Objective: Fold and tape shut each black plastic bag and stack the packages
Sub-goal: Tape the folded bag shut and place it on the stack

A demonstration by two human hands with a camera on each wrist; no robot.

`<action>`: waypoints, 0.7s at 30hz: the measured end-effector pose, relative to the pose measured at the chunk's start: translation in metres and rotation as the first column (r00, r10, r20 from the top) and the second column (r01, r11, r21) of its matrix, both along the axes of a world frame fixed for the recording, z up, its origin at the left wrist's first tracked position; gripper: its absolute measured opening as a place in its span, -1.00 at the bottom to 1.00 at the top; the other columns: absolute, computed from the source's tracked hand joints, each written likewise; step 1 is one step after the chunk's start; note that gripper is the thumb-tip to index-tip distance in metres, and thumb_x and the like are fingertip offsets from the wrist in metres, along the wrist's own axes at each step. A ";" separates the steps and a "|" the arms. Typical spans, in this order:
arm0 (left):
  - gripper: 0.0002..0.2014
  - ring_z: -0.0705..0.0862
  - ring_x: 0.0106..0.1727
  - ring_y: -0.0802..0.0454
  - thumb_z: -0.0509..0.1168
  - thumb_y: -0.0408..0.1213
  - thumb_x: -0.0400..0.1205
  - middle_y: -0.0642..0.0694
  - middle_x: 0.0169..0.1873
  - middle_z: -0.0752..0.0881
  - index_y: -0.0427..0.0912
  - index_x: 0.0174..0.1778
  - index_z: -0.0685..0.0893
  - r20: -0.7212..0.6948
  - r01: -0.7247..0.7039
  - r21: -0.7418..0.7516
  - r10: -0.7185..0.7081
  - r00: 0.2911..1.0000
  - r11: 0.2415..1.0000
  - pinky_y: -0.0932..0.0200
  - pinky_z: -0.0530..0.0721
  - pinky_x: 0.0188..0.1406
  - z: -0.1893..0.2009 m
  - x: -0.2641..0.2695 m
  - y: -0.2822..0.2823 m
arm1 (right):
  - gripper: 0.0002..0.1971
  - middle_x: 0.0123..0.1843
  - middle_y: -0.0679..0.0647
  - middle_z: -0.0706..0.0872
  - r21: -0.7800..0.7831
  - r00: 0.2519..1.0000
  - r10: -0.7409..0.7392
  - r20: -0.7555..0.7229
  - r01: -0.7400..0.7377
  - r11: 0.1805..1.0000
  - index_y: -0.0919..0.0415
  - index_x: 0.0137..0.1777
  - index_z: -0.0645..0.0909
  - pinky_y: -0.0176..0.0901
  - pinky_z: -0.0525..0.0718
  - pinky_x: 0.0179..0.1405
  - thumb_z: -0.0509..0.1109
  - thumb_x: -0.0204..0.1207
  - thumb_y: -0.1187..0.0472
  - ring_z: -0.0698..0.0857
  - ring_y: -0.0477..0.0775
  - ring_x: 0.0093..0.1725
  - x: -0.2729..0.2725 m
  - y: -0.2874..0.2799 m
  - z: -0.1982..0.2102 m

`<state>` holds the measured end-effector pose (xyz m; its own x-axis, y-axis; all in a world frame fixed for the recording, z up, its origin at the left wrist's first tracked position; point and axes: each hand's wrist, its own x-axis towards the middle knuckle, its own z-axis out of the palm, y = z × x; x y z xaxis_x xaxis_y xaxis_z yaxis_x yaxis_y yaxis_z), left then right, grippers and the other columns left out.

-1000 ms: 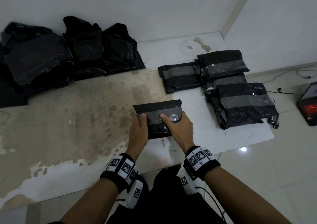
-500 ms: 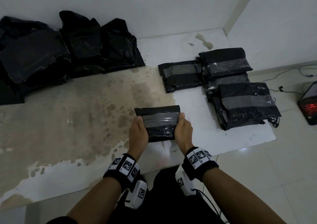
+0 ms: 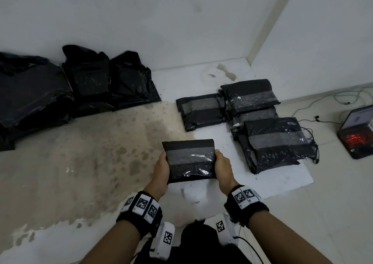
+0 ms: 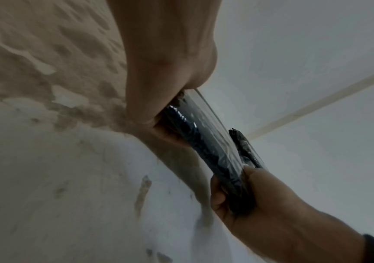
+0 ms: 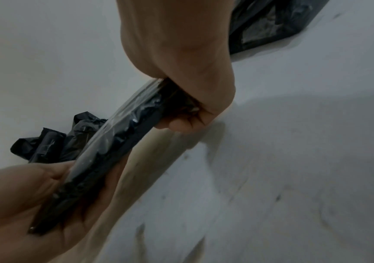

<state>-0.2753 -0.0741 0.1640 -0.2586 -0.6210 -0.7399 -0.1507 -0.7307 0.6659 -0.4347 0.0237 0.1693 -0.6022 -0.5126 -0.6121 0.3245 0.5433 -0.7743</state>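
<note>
Two hands (image 3: 191, 168) around taped package (image 3: 190, 160)

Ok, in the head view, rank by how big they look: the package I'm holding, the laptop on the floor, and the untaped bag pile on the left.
1. untaped bag pile
2. held package
3. laptop, partly cut off at the frame edge and farther away, so unsure.

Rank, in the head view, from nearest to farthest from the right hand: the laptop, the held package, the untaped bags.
1. held package, gripped by the right hand
2. laptop, on the floor, far right
3. untaped bags, far left by the wall
</note>
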 end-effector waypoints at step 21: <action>-0.44 0.76 -0.14 -0.05 -0.08 0.24 0.78 -0.06 -0.17 0.78 -0.05 0.00 0.72 0.512 0.548 -0.364 -0.330 0.793 0.753 0.07 0.70 -0.15 -0.013 -0.061 -0.008 | -0.33 0.72 0.27 0.34 0.575 -0.086 0.648 -0.757 -0.559 0.598 0.06 0.73 0.29 0.24 0.46 0.57 0.09 0.72 -0.26 0.36 0.32 0.69 -0.032 0.019 -0.031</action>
<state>-0.3363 -0.0822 0.1511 -0.3489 -0.8037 -0.4821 -0.6966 -0.1218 0.7071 -0.4663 0.0428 0.1384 -0.1666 -0.9856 -0.0286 -0.9702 0.1690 -0.1737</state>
